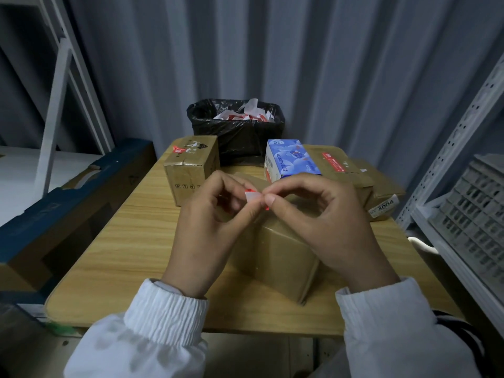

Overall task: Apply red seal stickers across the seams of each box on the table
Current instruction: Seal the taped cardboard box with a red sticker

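Two hands meet above the middle of the table (pixel 122 241); the left hand (pixel 207 227) and right hand (pixel 321 222) each pinch the red seal sticker (pixel 252 196) between thumb and forefinger, other fingers loosely curled; its white backing faces up, long axis running hand to hand, dipping rightward; beneath lies a brown box (pixel 275 255), lengthwise from far edge towards near edge.

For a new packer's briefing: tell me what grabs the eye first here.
Front and centre, the left hand and right hand pinch a small red and white sticker between them, above a plain brown box on the wooden table. Behind, a black-lined bin holds white and red scraps, with a bright blue box in front of it to the right.
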